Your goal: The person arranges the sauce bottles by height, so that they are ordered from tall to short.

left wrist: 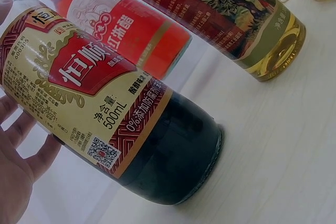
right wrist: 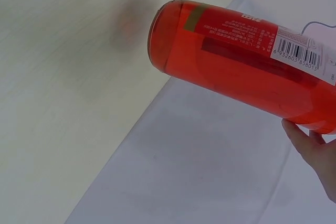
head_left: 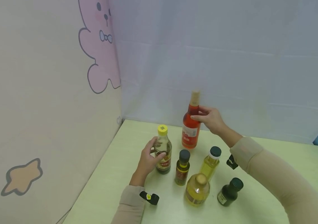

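Right hand (head_left: 210, 119) round red bottle (head_left: 191, 130), upright on table (head_left: 273, 174).

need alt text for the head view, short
A person's right hand grips the neck of a tall red bottle, while the left hand holds a yellow-capped bottle, both at the back of a pale green table. Four smaller bottles stand in front, between the arms.
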`<state>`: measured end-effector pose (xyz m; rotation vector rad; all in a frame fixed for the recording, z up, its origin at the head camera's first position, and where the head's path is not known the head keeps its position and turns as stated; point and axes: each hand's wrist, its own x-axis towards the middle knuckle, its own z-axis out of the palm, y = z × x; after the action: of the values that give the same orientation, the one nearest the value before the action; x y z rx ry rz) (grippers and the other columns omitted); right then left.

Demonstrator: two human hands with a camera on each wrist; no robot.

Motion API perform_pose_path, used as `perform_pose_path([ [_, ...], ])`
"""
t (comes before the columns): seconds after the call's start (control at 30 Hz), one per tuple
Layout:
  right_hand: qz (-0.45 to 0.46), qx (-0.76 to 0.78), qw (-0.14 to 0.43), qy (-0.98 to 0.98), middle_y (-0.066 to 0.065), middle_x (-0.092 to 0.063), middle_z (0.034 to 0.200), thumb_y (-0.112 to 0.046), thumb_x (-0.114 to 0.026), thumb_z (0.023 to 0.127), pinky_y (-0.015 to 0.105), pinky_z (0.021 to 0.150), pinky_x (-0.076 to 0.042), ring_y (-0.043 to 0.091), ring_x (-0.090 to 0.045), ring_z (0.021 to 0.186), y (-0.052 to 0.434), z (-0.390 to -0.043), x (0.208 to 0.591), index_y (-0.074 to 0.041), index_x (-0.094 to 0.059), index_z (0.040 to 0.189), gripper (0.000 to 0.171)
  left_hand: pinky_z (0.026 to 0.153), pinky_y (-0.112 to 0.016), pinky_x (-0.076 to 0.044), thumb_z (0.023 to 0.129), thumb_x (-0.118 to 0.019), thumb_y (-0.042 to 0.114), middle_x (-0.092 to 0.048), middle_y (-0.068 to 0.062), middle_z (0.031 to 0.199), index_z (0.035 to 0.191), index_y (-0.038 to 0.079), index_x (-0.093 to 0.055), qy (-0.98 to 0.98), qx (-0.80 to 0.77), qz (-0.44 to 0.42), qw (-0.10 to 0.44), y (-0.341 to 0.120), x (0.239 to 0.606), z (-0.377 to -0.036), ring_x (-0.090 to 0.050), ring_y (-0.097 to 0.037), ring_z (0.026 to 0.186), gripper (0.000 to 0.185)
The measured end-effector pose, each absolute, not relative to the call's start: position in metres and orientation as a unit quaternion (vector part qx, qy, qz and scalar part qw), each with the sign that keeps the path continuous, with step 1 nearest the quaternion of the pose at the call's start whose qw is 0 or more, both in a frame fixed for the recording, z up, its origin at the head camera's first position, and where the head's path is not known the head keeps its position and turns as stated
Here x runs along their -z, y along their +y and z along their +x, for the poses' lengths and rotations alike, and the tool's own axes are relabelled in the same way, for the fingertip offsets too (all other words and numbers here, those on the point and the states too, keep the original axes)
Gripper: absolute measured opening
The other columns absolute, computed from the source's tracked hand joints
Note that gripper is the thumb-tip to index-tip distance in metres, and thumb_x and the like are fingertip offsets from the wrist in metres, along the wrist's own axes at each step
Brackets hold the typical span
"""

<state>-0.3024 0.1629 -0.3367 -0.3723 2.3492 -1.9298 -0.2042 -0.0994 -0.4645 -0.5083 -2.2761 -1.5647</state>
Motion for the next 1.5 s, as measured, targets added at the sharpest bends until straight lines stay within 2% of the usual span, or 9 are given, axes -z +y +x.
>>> perform_pose_path([
  [0.23, -0.138, 0.632, 0.044, 0.761, 0.019, -0.050, 0.125, -0.015, -0.074, 0.076, 0.043, 0.091, -0.039, 0.030, -0.046, 0.115, 0.153, -0.310, 0.340, 0.000, -0.046, 0.130, 0.063, 0.081, -0.042, -0.044, 0.080, -0.067, 0.032, -0.052, 0.001, 0.114, 0.132, 0.023, -0.040, -0.798, 0.552, -0.176, 0.166, -0.102, 0.463, -0.202, -0.049, -0.016, 0.104, 0.059],
  [0.53, -0.176, 0.634, 0.054, 0.751, 0.019, -0.050, 0.125, -0.013, -0.073, 0.077, 0.042, 0.090, -0.040, 0.029, -0.047, 0.114, 0.145, -0.317, 0.347, 0.001, -0.046, 0.130, 0.061, 0.081, -0.043, -0.044, 0.080, -0.067, 0.031, -0.052, -0.002, 0.115, 0.132, 0.019, -0.040, -0.799, 0.552, -0.172, 0.165, -0.106, 0.460, -0.198, -0.050, -0.020, 0.105, 0.060],
  [0.6, -0.181, 0.635, 0.056, 0.749, 0.018, -0.051, 0.123, -0.013, -0.073, 0.076, 0.042, 0.089, -0.041, 0.029, -0.048, 0.113, 0.142, -0.319, 0.349, 0.001, -0.047, 0.129, 0.060, 0.082, -0.043, -0.044, 0.081, -0.068, 0.026, -0.053, -0.005, 0.115, 0.133, 0.017, -0.040, -0.800, 0.554, -0.167, 0.159, -0.105, 0.452, -0.192, -0.050, -0.023, 0.106, 0.060],
  [0.77, -0.197, 0.636, 0.063, 0.743, 0.017, -0.053, 0.121, -0.015, -0.074, 0.076, 0.043, 0.088, -0.041, 0.029, -0.051, 0.110, 0.136, -0.322, 0.358, 0.001, -0.049, 0.128, 0.060, 0.083, -0.042, -0.043, 0.080, -0.068, 0.025, -0.053, -0.003, 0.115, 0.133, 0.018, -0.040, -0.803, 0.553, -0.160, 0.157, -0.107, 0.455, -0.190, -0.049, -0.018, 0.106, 0.060],
  [0.83, -0.200, 0.637, 0.065, 0.741, 0.017, -0.054, 0.121, -0.015, -0.074, 0.075, 0.043, 0.088, -0.042, 0.029, -0.051, 0.110, 0.134, -0.323, 0.361, 0.000, -0.049, 0.128, 0.060, 0.082, -0.042, -0.044, 0.080, -0.068, 0.030, -0.053, 0.001, 0.114, 0.133, 0.021, -0.040, -0.802, 0.552, -0.162, 0.162, -0.109, 0.465, -0.195, -0.049, -0.015, 0.105, 0.061],
  [1.03, -0.207, 0.621, 0.072, 0.753, 0.014, -0.056, 0.118, -0.019, -0.074, 0.076, 0.042, 0.088, -0.042, 0.027, -0.052, 0.108, 0.131, -0.325, 0.364, -0.002, -0.051, 0.127, 0.058, 0.084, -0.041, -0.043, 0.080, -0.069, 0.027, -0.053, 0.002, 0.116, 0.133, 0.021, -0.039, -0.804, 0.555, -0.154, 0.149, -0.107, 0.463, -0.195, -0.048, -0.015, 0.106, 0.061],
  [1.2, -0.223, 0.606, 0.072, 0.760, 0.013, -0.058, 0.116, -0.019, -0.072, 0.078, 0.042, 0.087, -0.043, 0.027, -0.054, 0.106, 0.128, -0.328, 0.365, -0.003, -0.052, 0.126, 0.055, 0.084, -0.045, -0.042, 0.081, -0.068, 0.017, -0.054, -0.007, 0.116, 0.133, 0.011, -0.039, -0.797, 0.566, -0.160, 0.139, -0.102, 0.443, -0.184, -0.049, -0.025, 0.107, 0.060],
  [1.3, -0.222, 0.603, 0.070, 0.763, 0.013, -0.058, 0.116, -0.020, -0.072, 0.078, 0.043, 0.086, -0.043, 0.027, -0.054, 0.106, 0.128, -0.329, 0.365, -0.003, -0.052, 0.126, 0.055, 0.082, -0.046, -0.043, 0.082, -0.065, 0.018, -0.053, -0.014, 0.114, 0.132, 0.004, -0.038, -0.797, 0.560, -0.175, 0.145, -0.099, 0.432, -0.177, -0.049, -0.030, 0.106, 0.058],
  [1.5, -0.228, 0.601, 0.072, 0.762, 0.012, -0.058, 0.115, -0.022, -0.073, 0.077, 0.042, 0.086, -0.043, 0.026, -0.054, 0.106, 0.121, -0.331, 0.366, -0.004, -0.053, 0.126, 0.055, 0.083, -0.041, -0.044, 0.081, -0.068, 0.025, -0.053, -0.004, 0.116, 0.134, 0.014, -0.038, -0.804, 0.554, -0.159, 0.144, -0.102, 0.452, -0.191, -0.049, -0.019, 0.106, 0.062],
])
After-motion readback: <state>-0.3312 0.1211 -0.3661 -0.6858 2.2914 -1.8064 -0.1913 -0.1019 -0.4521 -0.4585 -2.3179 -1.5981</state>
